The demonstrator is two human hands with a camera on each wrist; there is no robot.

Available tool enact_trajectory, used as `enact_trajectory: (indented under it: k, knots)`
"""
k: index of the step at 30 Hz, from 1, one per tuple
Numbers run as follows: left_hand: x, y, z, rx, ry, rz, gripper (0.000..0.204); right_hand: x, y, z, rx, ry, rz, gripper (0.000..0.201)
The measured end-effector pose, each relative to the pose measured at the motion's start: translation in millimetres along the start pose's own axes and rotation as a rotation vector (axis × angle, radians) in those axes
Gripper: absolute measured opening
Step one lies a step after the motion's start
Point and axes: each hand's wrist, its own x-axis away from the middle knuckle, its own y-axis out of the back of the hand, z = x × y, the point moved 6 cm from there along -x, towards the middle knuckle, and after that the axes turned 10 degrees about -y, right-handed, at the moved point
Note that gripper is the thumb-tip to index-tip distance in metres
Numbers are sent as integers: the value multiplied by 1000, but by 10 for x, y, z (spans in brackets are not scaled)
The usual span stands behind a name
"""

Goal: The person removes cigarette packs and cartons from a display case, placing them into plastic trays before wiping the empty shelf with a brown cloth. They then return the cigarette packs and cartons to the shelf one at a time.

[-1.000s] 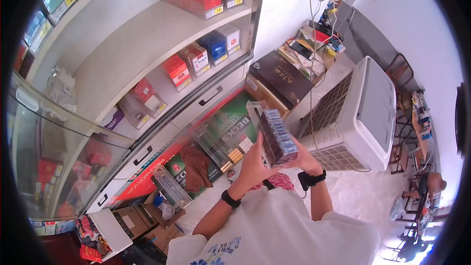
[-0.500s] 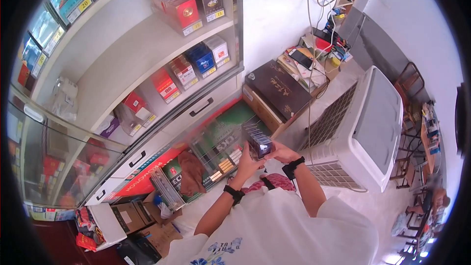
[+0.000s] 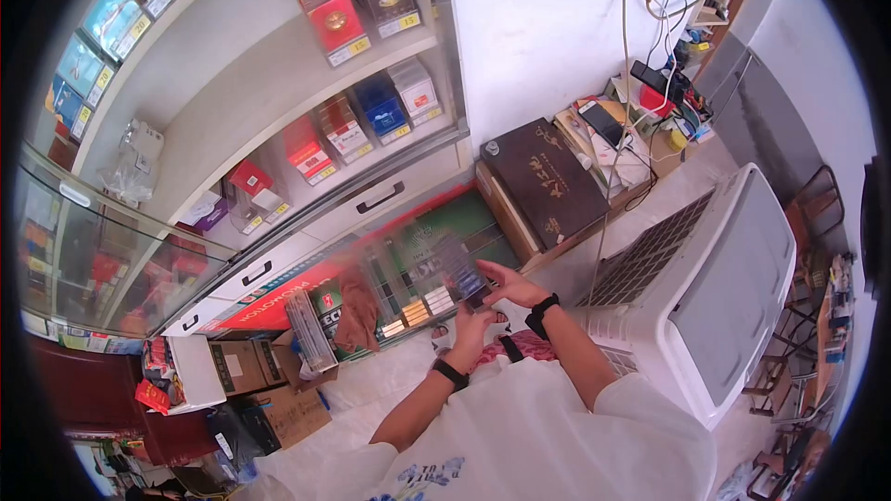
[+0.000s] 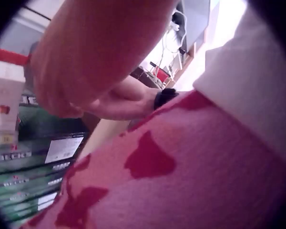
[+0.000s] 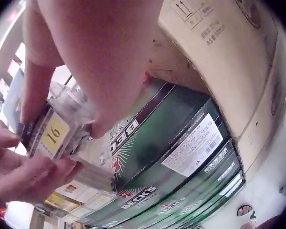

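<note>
Both hands hold a clear plastic cigarette rack with dark packs in it, above green beer cases. The left hand grips its near end from below. On the other side, the right hand holds it with fingers along the side. A yellow "16" price label shows on the rack's front in the right wrist view, between the fingers of both hands. More clear racks lie on the cases, some with white and yellow packs.
At the left stands a display cabinet with cigarette packs on curved shelves. A brown cloth lies on the cases. A dark box and a white air cooler stand to the right; cardboard boxes are at lower left.
The rack has turned and tilted in the hands and come left, over the beer cases. Its pack tops faced the camera earlier. The head view has shifted.
</note>
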Motion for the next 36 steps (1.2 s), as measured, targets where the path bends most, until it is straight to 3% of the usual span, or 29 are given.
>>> enact_trajectory:
  k: [3, 5, 8, 11, 15, 19, 20, 21, 25, 26, 27, 29, 31, 33, 36]
  knots:
    - [-72, 94, 87, -511, -276, 185, 17, 26, 36, -20, -55, -48, 66, 111]
    - [-90, 56, 47, -931, -308, 302, 10, 46, 69, -80, -47, -71, 78, 111]
    - [-146, 91, 169, -889, -249, 359, 14, -22, 151, -256, 45, -43, 88, 114]
    - [-272, 322, 704, -769, -131, 419, 15, 1, 164, -227, 213, -132, 60, 118]
    - [-321, 615, 1266, -453, -105, 435, 22, 25, 129, -293, 250, -166, 27, 122]
    - [-117, 407, 723, -826, 259, 618, 31, 54, -17, -273, 222, -225, 37, 125]
    - [-184, 664, 1202, -560, 318, 548, 32, 69, -60, -254, 218, -264, 38, 126]
    - [-215, 783, 1383, -501, 321, 536, 32, 63, -75, -264, 218, -285, 34, 127]
    - [-271, 936, 1727, -235, 290, 439, 28, 19, -68, -360, 231, -315, 12, 129]
    - [-274, 979, 1806, -120, 349, 352, 26, 21, -73, -347, 238, -307, 9, 128]
    - [-261, 950, 1756, -5, 399, 259, 24, -19, -75, -353, 249, -233, 6, 128]
    - [-110, 562, 1168, 311, 643, -25, 19, -182, -14, -576, 274, -20, -1, 128]
    - [-143, 510, 1132, 242, 619, 2, 27, -196, -24, -554, 292, 63, -13, 121]
    - [-146, 491, 1086, 130, 603, 36, 32, -143, 30, -629, 304, -53, -32, 108]
    - [-155, 472, 1025, -13, 591, 84, 34, -103, 118, -718, 673, -195, -107, 84]
